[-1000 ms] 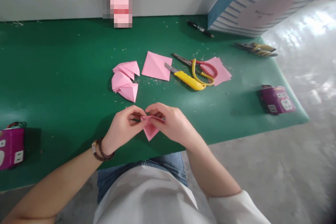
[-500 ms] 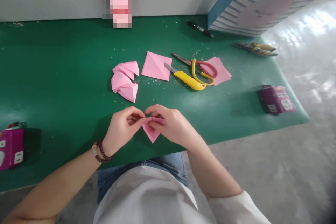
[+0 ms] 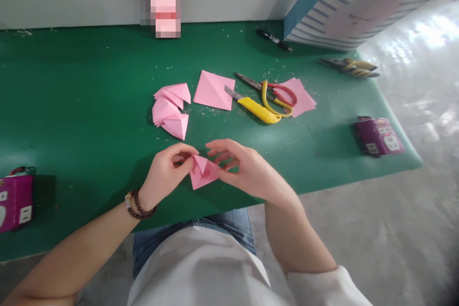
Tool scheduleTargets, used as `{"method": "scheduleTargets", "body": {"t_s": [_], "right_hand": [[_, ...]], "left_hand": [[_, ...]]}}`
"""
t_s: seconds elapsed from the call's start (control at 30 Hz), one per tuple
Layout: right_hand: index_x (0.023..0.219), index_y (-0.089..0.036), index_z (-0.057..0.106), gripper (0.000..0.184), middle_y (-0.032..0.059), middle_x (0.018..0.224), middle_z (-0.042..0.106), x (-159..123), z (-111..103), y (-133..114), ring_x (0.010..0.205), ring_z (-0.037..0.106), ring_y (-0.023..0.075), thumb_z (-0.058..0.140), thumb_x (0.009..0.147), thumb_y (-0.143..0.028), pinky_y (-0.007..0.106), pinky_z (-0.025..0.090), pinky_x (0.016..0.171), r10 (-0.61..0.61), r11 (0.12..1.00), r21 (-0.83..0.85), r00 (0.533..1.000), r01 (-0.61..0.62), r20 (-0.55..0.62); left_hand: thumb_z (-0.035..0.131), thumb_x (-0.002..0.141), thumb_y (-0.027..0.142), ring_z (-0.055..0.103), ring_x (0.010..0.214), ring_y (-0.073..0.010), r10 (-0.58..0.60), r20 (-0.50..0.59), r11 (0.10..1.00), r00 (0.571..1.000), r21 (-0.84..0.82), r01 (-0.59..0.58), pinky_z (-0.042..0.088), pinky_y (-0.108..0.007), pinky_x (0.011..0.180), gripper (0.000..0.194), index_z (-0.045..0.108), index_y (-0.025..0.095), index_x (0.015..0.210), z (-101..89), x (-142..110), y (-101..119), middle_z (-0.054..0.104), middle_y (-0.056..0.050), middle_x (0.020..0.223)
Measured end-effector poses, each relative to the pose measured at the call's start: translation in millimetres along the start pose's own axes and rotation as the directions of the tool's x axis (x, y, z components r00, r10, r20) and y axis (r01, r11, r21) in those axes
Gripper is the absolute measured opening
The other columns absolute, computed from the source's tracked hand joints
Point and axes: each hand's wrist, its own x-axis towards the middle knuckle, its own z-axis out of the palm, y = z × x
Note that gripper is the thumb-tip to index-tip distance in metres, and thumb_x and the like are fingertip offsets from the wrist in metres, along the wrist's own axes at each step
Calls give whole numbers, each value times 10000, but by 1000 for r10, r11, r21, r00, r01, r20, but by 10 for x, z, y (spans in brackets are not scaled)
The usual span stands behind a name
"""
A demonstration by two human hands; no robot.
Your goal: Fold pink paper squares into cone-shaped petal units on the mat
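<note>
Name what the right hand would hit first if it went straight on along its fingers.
The right hand points up and left, so it would probably reach the pile of folded pink paper pieces first. Depth is unclear, though: its line passes close above the left hand and might clip it instead.

My left hand (image 3: pixel 167 177) curls into a pinch, its fingers bent inward, above the tabletop (image 3: pixel 89 105). My right hand (image 3: pixel 247 167) is open, fingers loosely spread and reaching left, just apart from my left hand. My right forearm (image 3: pixel 297 234) angles in from below.
</note>
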Motion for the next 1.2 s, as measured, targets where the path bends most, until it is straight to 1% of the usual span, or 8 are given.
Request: {"method": "scheduleTargets", "body": {"t_s": [0.23, 0.33, 0.47, 0.67, 0.77, 0.87, 1.07, 1.2], "right_hand": [[1207, -278, 604, 486, 12, 1092, 697, 41, -18, -60, 773, 685, 117, 706, 750, -147, 218, 567, 637, 56, 995, -81, 995, -50, 77], [1189, -273, 616, 418, 4, 989, 716, 44, -21, -71, 729, 690, 116, 695, 787, -188, 224, 565, 651, 90, 991, -102, 993, -82, 72], [1192, -268, 602, 387, -23, 857, 725, 44, -4, -57, 676, 695, 108, 610, 826, -140, 223, 561, 664, 123, 991, -56, 991, -120, 55], [1137, -264, 611, 328, -28, 869, 745, 55, 22, -19, 713, 706, 120, 556, 844, -128, 235, 555, 688, 71, 997, -36, 997, -72, -20], [1030, -249, 634, 243, -22, 894, 740, 52, 24, -16, 755, 705, 122, 531, 853, -120, 238, 556, 707, 37, 998, -55, 997, -41, -61], [981, -240, 637, 169, -8, 954, 725, 38, 16, -27, 820, 704, 129, 556, 859, -156, 241, 570, 728, 0, 1000, -27, 1000, 0, -14], [1124, -249, 607, 354, 12, 1051, 707, 27, 13, -39, 870, 696, 143, 705, 785, -220, 256, 587, 741, -19, 1000, -16, 999, 20, 34], [1107, -240, 606, 294, 5, 964, 726, 40, 45, -25, 818, 703, 136, 646, 818, -201, 256, 586, 735, -30, 1000, -4, 1000, 30, -6]], "left_hand": [[623, 764, 243, 678, 708, -145, -59, 37, 998, 998, -10, 59, 575, -229, 617, 95, 670, 191, 828, -5, -2, 6, 710, -6, 819], [620, 750, 225, 675, 698, -141, -89, 32, 996, 996, -6, 89, 575, -219, 598, 92, 658, 191, 828, -8, 0, 7, 695, 3, 797], [603, 754, 208, 661, 678, -125, -78, 39, 997, 996, 20, 77, 561, -204, 598, 76, 641, 190, 818, -6, -3, 7, 675, 13, 773], [613, 765, 203, 674, 757, -130, -42, 88, 998, 995, 40, 39, 561, -210, 647, 151, 660, 195, 908, -2, -12, -1, 703, -11, 929], [616, 769, 220, 674, 759, -140, -47, 100, 999, 994, 15, 46, 568, -224, 659, 139, 674, 191, 892, -7, -7, 0, 710, -17, 909], [609, 754, 215, 672, 755, -144, -59, 72, 998, 996, 3, 59, 565, -232, 671, 131, 678, 186, 863, -16, 3, -1, 712, -16, 876], [559, 757, 213, 642, 696, -136, -38, 39, 999, 999, 40, 36, 533, -237, 633, 160, 682, 181, 854, -17, 20, -13, 714, -22, 849], [575, 800, 263, 655, 746, -145, -37, 33, 999, 999, 8, 36, 544, -241, 665, 164, 688, 176, 882, -19, 18, 8, 719, -35, 879]]}}
